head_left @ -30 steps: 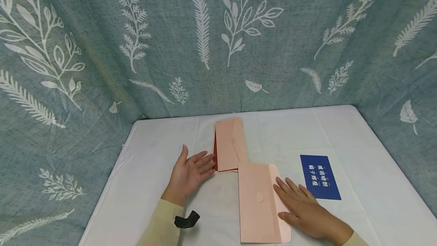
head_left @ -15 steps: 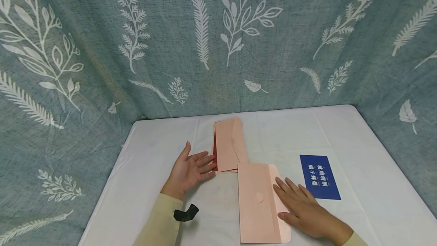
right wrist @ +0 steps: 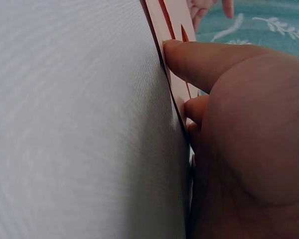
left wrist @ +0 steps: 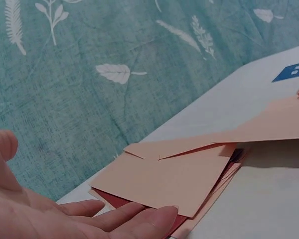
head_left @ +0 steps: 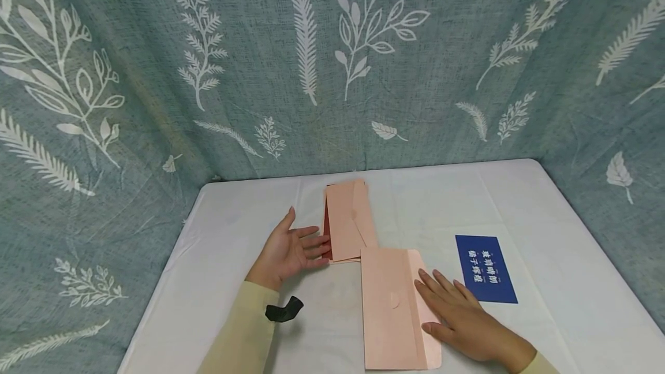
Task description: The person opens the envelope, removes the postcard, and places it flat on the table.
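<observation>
A pale pink envelope (head_left: 389, 310) lies near the front of the white table, its flap along the right side. My right hand (head_left: 464, 319) rests palm down with straight fingers on that flap; in the right wrist view the thumb (right wrist: 199, 59) touches the pink paper. Farther back lies a small stack of pink envelopes (head_left: 345, 212), with dark red showing at its left edge. My left hand (head_left: 288, 253), palm turned up and fingers extended, has its fingertips at that left edge. In the left wrist view the fingers (left wrist: 154, 221) overlap the stack's near edge; contact is hard to tell.
A blue card (head_left: 486, 268) with white characters lies right of the front envelope, just beyond the right hand. A black strap piece (head_left: 284, 309) sticks out from the left wrist. A green leaf-patterned curtain (head_left: 322, 62) hangs behind the table (head_left: 426, 201) and along its sides.
My left hand has shifted slightly away from me, its fingertips staying at the stack's left edge. The right hand, envelopes and card have not visibly moved on the table.
</observation>
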Motion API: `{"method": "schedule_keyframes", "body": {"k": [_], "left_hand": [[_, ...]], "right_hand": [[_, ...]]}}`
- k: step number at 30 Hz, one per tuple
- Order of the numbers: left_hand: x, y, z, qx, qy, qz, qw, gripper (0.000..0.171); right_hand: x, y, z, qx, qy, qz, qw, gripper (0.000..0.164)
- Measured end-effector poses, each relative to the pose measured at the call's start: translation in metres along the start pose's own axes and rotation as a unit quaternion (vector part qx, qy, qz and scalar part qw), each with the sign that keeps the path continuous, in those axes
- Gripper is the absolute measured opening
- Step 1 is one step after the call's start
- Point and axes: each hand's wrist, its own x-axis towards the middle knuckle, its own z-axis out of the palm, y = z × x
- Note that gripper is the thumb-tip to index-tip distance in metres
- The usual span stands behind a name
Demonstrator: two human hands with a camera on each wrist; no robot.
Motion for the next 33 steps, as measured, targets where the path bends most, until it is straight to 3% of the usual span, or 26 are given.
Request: {"method": "schedule_keyframes", "body": {"k": [13, 26, 33], "left_hand": [[0.009, 0.001, 0.008, -0.014, 0.025, -0.008, 0.9995, 0.096], [0.015, 0.004, 0.016, 0.026, 0.029, -0.011, 0.9992, 0.096], [0.020, -0.001, 0.022, -0.004, 0.020, -0.017, 0.9996, 0.095]], "right_hand": [[0.001, 0.001, 0.002, 0.002, -0.004, 0.005, 1.000, 0.074], [0.001, 0.002, 0.001, 0.003, -0.016, 0.010, 1.000, 0.075], [0.002, 0.003, 0.001, -0.001, -0.015, 0.008, 1.000, 0.075]]}}
